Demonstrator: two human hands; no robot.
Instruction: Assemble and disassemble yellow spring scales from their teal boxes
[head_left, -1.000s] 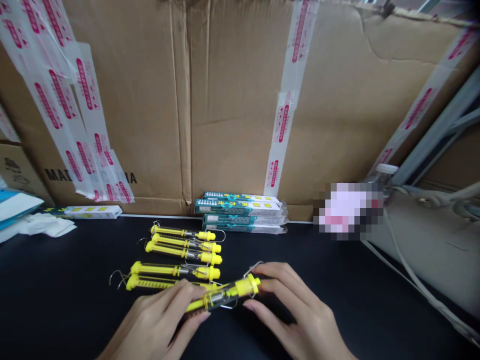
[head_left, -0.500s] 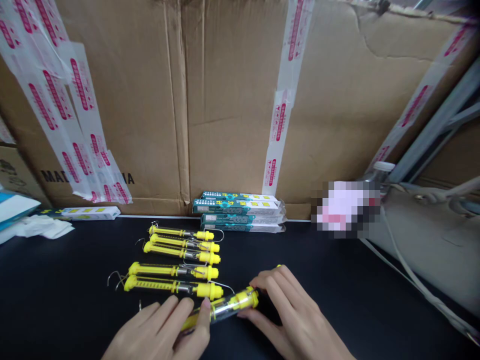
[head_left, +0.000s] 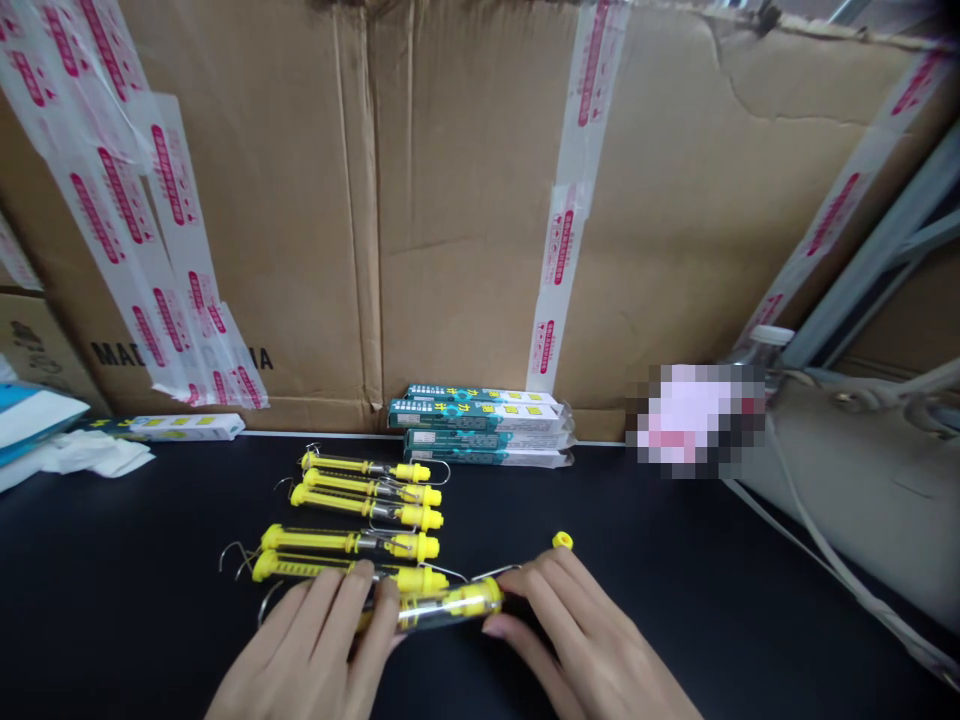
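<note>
Two hands hold one yellow spring scale [head_left: 442,608] on a black table [head_left: 675,600], the left hand [head_left: 307,640] with fingers closed over one end, the right hand [head_left: 577,640] curled around the other. Five more scales [head_left: 367,505] lie just beyond, in rows of three and two. A loose yellow cap [head_left: 562,540] sits near the right hand (four boxes [head_left: 480,425] stacked behind the scales, a fifth box [head_left: 169,427] off to the left).
</note>
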